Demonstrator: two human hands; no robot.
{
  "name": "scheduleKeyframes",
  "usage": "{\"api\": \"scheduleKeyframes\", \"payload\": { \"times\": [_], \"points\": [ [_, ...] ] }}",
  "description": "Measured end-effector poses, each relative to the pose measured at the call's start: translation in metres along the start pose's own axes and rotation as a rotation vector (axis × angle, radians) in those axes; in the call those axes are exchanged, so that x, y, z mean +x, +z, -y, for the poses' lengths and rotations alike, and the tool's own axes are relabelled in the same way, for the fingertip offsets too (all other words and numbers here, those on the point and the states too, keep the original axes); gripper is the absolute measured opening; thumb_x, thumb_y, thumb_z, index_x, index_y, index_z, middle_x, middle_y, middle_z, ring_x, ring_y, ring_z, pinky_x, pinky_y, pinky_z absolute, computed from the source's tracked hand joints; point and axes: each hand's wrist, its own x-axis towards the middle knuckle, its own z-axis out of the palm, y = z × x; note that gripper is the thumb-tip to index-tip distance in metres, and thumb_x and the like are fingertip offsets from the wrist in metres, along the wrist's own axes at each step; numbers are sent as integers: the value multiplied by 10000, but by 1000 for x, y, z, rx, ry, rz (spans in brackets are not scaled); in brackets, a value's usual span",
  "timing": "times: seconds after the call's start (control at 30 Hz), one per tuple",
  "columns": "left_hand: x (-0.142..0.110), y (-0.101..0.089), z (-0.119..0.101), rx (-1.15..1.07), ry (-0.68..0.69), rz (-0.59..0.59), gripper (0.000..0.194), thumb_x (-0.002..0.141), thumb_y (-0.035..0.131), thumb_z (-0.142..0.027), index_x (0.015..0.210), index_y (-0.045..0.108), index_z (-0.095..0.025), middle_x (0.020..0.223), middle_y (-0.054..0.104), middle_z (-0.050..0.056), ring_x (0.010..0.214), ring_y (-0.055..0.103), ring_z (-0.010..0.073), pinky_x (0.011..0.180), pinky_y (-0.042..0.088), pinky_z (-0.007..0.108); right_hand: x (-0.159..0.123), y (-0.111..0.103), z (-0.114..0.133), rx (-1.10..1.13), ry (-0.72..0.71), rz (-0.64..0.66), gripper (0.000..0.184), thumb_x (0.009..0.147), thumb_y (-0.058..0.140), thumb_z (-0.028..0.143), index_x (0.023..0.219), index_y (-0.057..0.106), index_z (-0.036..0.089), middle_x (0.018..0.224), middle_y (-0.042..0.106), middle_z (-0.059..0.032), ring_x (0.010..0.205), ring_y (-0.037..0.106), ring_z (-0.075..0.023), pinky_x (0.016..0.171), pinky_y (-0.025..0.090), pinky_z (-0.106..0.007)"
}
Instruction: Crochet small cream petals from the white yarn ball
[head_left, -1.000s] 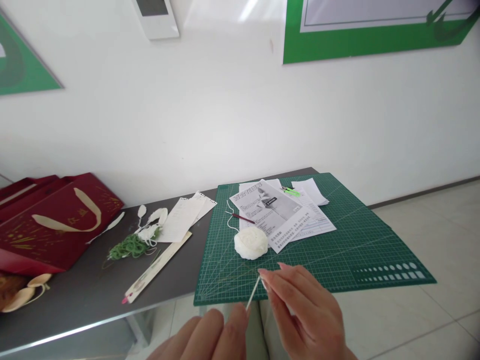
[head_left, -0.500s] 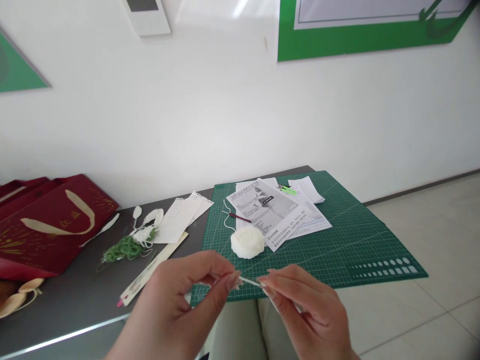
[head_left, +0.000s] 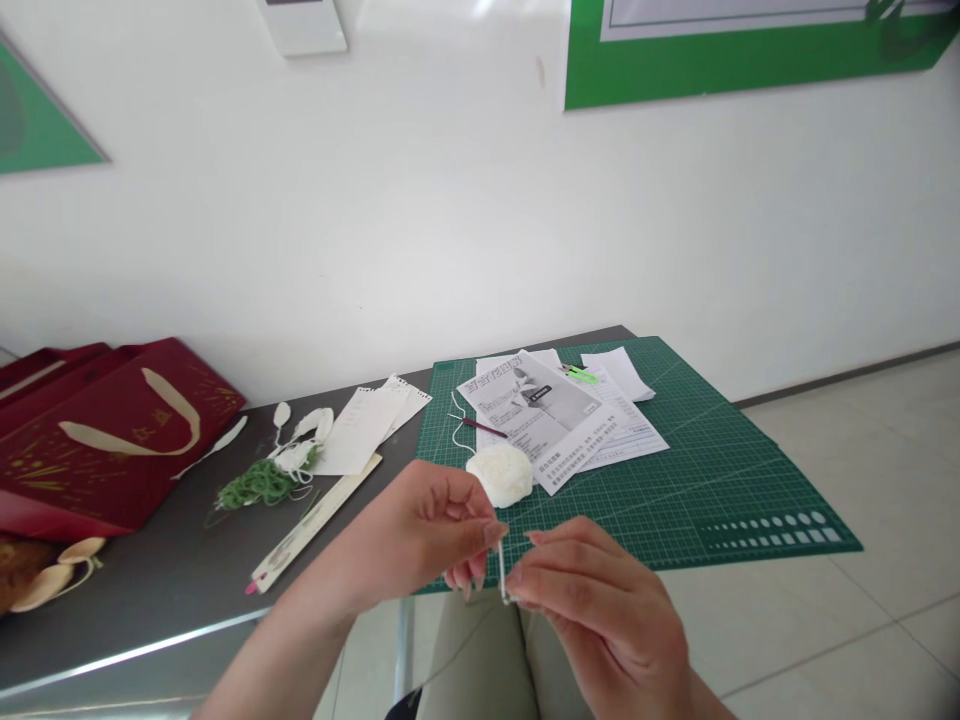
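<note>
A thin white strand (head_left: 502, 568), like yarn, stretches between my two hands above the front edge of the green cutting mat (head_left: 720, 460). My left hand (head_left: 450, 530) pinches its upper end between thumb and index finger. Lower down, my right hand (head_left: 592, 590) pinches the other end in its fingertips. A fine dark thread (head_left: 461, 645) trails below the hands over my lap. Just beyond my left hand sits a ball of white yarn (head_left: 501, 476). Its tail runs back to a crochet hook (head_left: 484, 428) with a dark red handle, lying by the papers.
Printed sheets (head_left: 536, 410) lie on the mat with bright green thread snips (head_left: 580, 374) on top. To the left are green yarn (head_left: 259, 485), white crocheted pieces (head_left: 311, 425), note paper (head_left: 364, 428), a long pale strip (head_left: 315, 525), red gift bags (head_left: 135, 440) and wooden spoon-like pieces (head_left: 45, 588).
The strand has turned from nearly level to upright. My left hand has rolled over and come above its end, closer to my right hand. The view has shifted slightly.
</note>
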Motion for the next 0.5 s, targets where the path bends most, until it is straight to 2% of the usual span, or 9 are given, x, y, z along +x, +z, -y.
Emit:
{"api": "scheduleKeyframes", "payload": {
  "times": [0.1,0.2,0.33,0.5],
  "points": [
    [10,3,-7,171,-3,39,199,758,635,-252,591,590,-153,471,559,-25,444,509,107,426,381,194,2,0,-1,-12,1,64,274,850,527,-17,983,663,181,807,721,-48,700,626,-167,689,538,-316],
    [14,7,-12,292,58,64,212,787,574,-251,594,566,-163,494,551,-22,471,507,115,434,371,200,6,0,-1,-29,33,126,248,880,509,13,951,667,190,809,728,-45,702,616,-165,655,521,-295],
    [14,13,-16,557,165,-3,177,754,527,-190,583,571,-183,513,551,-20,487,482,120,406,306,193,7,1,0,-74,63,175,241,886,497,30,877,680,186,750,719,-35,680,580,-172,603,487,-285],
    [14,17,-19,735,166,-9,206,745,524,-204,539,546,-196,481,505,-29,466,445,124,382,274,200,2,5,0,-157,87,197,239,863,491,22,822,666,181,720,695,-38,646,519,-181,554,419,-290]
  ]
}}
